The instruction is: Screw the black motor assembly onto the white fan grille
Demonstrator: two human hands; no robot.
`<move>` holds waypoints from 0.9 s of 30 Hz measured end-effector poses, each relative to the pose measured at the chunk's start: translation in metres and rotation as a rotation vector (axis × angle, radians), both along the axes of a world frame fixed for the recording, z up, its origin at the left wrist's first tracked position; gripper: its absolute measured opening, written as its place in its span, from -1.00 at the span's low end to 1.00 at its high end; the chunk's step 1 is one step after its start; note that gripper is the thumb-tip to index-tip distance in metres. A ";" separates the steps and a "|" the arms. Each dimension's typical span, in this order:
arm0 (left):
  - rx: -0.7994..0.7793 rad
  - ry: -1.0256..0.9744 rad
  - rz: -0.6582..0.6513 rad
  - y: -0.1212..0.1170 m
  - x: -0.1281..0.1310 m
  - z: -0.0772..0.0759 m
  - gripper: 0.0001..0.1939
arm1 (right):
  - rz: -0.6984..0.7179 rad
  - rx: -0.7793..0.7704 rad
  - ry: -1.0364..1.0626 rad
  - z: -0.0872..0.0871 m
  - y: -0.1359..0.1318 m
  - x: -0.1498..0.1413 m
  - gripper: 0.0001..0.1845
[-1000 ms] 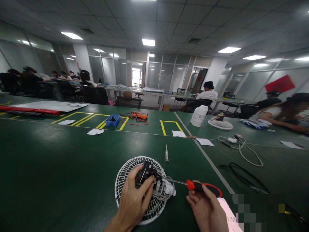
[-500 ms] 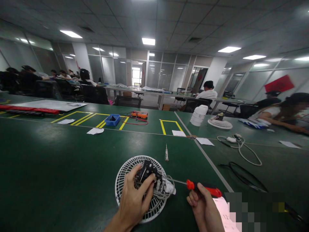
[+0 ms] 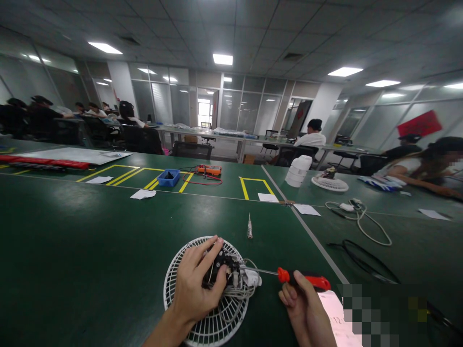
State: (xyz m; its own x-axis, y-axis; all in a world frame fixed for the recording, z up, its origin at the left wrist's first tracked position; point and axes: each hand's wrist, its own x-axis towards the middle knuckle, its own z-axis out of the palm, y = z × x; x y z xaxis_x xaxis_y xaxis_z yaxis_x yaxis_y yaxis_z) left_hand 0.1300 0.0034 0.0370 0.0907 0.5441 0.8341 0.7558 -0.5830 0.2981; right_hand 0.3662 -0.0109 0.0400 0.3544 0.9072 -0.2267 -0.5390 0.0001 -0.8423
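Observation:
A white round fan grille [image 3: 170,284] lies on the green table in front of me, with a black fan motor [image 3: 218,264] on top of it. My left hand [image 3: 198,277] is closed over the motor, thumb on its near side and fingers across its top. In my right hand [image 3: 302,301] is a red and black screwdriver [image 3: 307,279]. Its shaft points left, and the tip reaches the motor's right side, where the exact contact is hidden. A coiled pale cord with a white plug [image 3: 252,277] lies by the motor, below the shaft.
A small clear-handled screwdriver [image 3: 249,227] lies beyond the grille. Farther back are a blue bin [image 3: 168,178], an orange multimeter [image 3: 210,170], a white container [image 3: 298,171] and another fan grille [image 3: 330,183]. Cables [image 3: 358,212] lie to the right. A co-worker [image 3: 427,168] sits at far right.
My left hand has shifted its grip farther over the motor. The grille has slid slightly left and towards me. The screwdriver stays at the motor's side, nearly unmoved.

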 end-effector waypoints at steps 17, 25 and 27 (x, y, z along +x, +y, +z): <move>-0.156 -0.111 0.081 -0.008 0.009 0.001 -0.57 | -0.032 -0.077 -0.028 -0.001 0.002 0.001 -0.51; -0.155 -0.109 0.098 -0.006 0.007 -0.002 -0.34 | -0.017 -0.050 -0.047 -0.005 0.001 0.003 -0.54; -0.141 -0.092 0.088 -0.005 0.006 -0.001 -0.34 | -0.018 -0.049 -0.042 -0.003 0.002 0.002 -0.53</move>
